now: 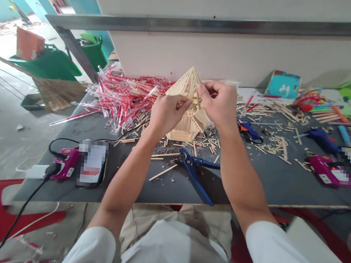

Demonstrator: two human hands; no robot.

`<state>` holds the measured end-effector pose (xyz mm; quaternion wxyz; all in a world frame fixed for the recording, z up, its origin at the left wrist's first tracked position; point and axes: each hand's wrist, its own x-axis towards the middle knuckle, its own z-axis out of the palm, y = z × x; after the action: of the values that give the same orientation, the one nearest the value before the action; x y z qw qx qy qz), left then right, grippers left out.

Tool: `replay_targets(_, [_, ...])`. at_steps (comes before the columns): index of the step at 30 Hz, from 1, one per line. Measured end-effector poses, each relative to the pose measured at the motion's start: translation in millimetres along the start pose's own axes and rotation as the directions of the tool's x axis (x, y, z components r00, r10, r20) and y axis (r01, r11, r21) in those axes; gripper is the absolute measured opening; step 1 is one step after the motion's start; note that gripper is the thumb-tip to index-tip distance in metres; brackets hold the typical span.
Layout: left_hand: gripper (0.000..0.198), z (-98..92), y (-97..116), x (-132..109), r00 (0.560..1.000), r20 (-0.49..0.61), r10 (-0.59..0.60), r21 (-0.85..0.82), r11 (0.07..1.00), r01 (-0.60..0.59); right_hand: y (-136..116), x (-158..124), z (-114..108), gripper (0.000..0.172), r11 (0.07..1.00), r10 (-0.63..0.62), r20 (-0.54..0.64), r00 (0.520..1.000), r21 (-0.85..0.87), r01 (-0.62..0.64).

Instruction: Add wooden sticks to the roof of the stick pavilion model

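- While both bare hands close in on it, a many-sided model of wooden sticks draws the eye on the dark grey worktable: a peaked roof of sticks laid side by side, above a lower tier of ribbed panels
- Roof and lower tier both look built up and hold their shape; the hands hide part of the roof, so how complete that stretch is cannot be told, and many loose sticks lie scattered around the model's foot
- Its tip points up and away from the person, towards the wall, and its long axis runs from the wide base up to that peak, leaning slightly away
- It stands mid-table, straight in front of the person, just right of a heap of red-and-clear plastic wrappers; whether its base rests on the tabletop cannot be told
- The left hand has its fingertips pressed together, pinching what looks like a thin stick against the roof's flank
- The right hand curls over the roof with its fingers bunched close by; whether they pinch anything cannot be told
- Blue-handled snips lie just below the model, and a blue glue gun lies off to the right
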<state>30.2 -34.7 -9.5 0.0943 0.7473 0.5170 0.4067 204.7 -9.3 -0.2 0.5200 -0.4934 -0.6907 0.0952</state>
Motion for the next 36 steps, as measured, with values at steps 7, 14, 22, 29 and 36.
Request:
replay_targets(7, [0.027,-1.5,4,-1,1.0,0.009,0.01,0.013,1.0,-0.01,-5,5,5,0.041,0.996,0.08,0.057,0.995,0.043,-0.082])
replay_targets(14, [0.027,-1.1,5,-1,1.0,-0.003,0.029,0.031,0.999,-0.029,-5,4,11,0.043,0.99,0.114,0.042,0.993,0.079,-0.117])
replay_targets(22, [0.026,0.0,4,-1,1.0,-0.002,0.023,0.001,1.0,-0.023,-8,3,14,0.049,0.995,0.094,-0.014,0.995,0.022,-0.094])
replay_targets(29, [0.026,0.4,3,-1,1.0,0.0,0.022,-0.007,1.0,-0.022,-9,3,14,0.05,0.995,0.102,-0.016,0.995,0.021,-0.102])
replay_targets(36, [0.025,0.7,4,-1,0.999,-0.01,0.035,0.017,0.999,-0.035,-10,2,13,0.056,0.994,0.108,-0.016,0.994,0.034,-0.108])
